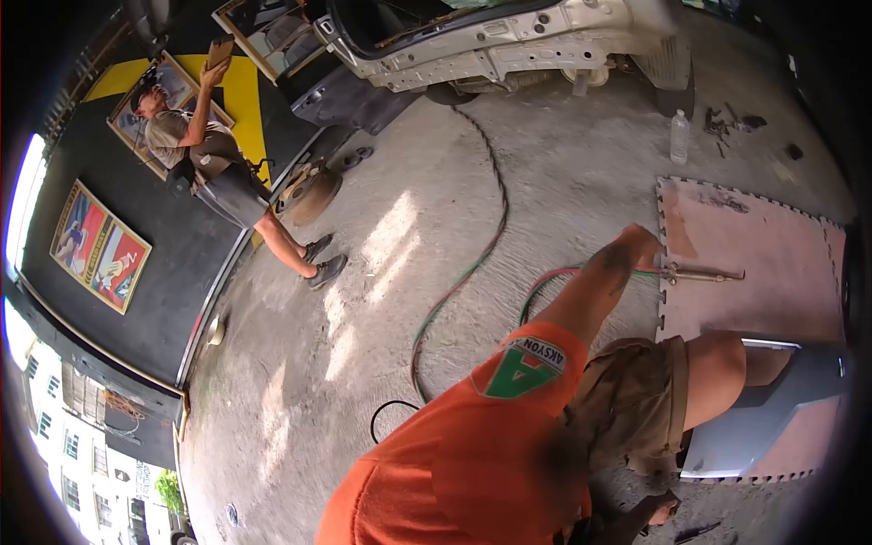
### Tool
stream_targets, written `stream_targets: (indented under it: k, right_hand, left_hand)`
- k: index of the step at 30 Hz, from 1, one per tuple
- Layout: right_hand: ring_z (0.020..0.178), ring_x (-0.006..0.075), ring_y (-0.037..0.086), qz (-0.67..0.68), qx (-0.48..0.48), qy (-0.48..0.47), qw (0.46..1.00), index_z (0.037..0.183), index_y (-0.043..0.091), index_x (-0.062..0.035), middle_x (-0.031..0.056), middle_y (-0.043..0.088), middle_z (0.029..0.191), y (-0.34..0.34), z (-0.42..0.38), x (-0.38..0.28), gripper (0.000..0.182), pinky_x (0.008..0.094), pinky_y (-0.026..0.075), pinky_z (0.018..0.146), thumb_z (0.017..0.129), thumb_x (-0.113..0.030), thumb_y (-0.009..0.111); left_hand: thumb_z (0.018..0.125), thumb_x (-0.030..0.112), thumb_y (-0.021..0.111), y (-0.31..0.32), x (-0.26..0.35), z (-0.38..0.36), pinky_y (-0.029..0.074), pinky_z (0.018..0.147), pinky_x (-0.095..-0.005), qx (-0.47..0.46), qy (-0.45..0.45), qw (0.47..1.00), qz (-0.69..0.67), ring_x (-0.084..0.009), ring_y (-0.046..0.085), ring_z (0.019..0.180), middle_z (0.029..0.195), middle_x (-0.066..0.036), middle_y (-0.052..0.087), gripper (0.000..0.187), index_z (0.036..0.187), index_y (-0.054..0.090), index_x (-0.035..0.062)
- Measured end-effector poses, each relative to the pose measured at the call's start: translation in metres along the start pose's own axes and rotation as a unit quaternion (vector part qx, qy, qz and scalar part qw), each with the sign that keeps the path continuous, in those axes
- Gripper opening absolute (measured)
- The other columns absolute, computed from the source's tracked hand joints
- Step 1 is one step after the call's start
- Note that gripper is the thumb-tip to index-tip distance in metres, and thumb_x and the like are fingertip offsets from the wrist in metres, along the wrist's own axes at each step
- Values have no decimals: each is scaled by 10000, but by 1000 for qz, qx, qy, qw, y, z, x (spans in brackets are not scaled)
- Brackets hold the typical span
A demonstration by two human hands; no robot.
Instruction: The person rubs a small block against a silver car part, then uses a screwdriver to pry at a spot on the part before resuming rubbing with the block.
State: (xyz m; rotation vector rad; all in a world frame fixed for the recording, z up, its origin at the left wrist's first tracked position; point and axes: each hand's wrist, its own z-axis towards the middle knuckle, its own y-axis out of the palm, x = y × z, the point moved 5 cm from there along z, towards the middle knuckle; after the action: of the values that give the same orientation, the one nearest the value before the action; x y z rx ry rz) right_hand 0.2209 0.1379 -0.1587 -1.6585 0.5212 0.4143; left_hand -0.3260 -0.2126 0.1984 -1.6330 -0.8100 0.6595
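My left hand (641, 242) is at the end of an outstretched arm in an orange sleeve, near the left edge of a pinkish foam mat (772, 313). Its fingers are hidden, so its grip does not show. Just below it, a metal gas torch (701, 273) with a red and green hose lies on the mat. Low in the view, my right hand (661, 510) is closed by the floor; what it may hold cannot be made out. Close by lies a thin dark tool (698, 533). My bent knee (718, 377) is beside a grey-blue panel (772, 413) on the mat.
A stripped car body (509, 50) is at the top. Hoses (495, 227) snake over the concrete. A plastic bottle (679, 136) stands beyond the mat, near dark scraps (727, 127). At left, another person (213, 159) raises a tablet-like object near framed posters (100, 245).
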Motion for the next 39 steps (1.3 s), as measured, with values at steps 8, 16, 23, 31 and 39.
stream_targets:
  k: [8, 16, 23, 31, 39]
  right_hand:
    - [876, 283, 680, 325, 131, 78, 933, 1148, 645, 41, 197, 718, 1016, -81, -3, -15, 463, 400, 530, 786, 865, -305, 763]
    - [647, 152, 650, 636, 13, 147, 757, 1189, 561, -7, 73, 681, 879, -161, -54, -125, 413, 259, 501, 562, 863, -141, 776]
    - [635, 153, 641, 670, -73, 192, 714, 1170, 561, -32, 72, 688, 881, -175, -70, -116, 369, 256, 504, 569, 865, -89, 760]
    - [948, 156, 650, 603, -42, -34, 796, 967, 695, -20, 64, 662, 1055, -136, -83, -103, 191, 292, 545, 851, 811, 89, 695]
    - [936, 193, 669, 519, -65, -74, 849, 1250, 682, -74, 108, 646, 1161, -162, -82, -129, 449, 307, 560, 794, 832, 16, 543]
  left_hand:
    - [956, 231, 554, -159, 184, 84, 593, 733, -402, -151, 116, 973, -130, -302, 690, 1043, 1284, -184, 642, 652, 1565, 332, 164]
    - [938, 337, 648, -67, 424, 9, 539, 960, -457, -25, 453, 891, 0, -358, 670, 1097, 1144, -216, 703, 451, 1328, 624, 112]
    - [900, 429, 657, 41, 479, -65, 525, 962, -437, -199, 302, 930, -67, -361, 676, 1099, 1153, -181, 715, 392, 1171, 739, 159]
    - [936, 455, 668, 155, 450, -114, 561, 804, -421, -358, -43, 719, -595, -237, 695, 864, 893, -112, 711, 433, 1023, 695, 32]
    - [948, 172, 665, 152, 436, -89, 536, 924, -390, -356, 58, 603, -711, -220, 668, 983, 1067, -95, 684, 295, 1180, 610, -2]
